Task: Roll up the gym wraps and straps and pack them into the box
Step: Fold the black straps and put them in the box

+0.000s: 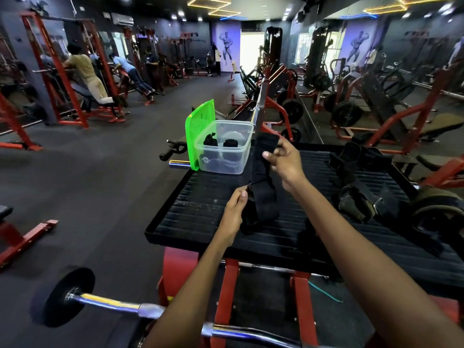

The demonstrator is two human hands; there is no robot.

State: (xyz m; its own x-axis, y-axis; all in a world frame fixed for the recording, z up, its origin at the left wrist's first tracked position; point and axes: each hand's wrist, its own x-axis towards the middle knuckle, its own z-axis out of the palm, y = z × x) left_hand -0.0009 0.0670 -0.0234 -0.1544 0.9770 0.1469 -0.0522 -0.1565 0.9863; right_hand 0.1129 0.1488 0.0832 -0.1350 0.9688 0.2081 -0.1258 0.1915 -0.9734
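A person stretches a black wrap (pixel 263 177) above a ribbed black bench (pixel 200 209) in a gym, just this side of the clear plastic box (pixel 224 149) that stands at the bench's far edge with its green lid (pixel 199 131) propped upright. The right hand (pixel 285 163) pinches the wrap's upper end beside the box, thumb over the fabric, fingers curled behind; the left hand (pixel 234 209) grips the lower end, nearer the camera, with fingers closed round the bunched cloth. Two dark rolled bundles (pixel 219 141) already sit inside the box. To the right of the box, more straps (pixel 359 182) lie in a loose heap on the bench. The wrap looks soft, light and limp, likely to sag and unroll unless kept taut; it is best held at one end and wound tightly.
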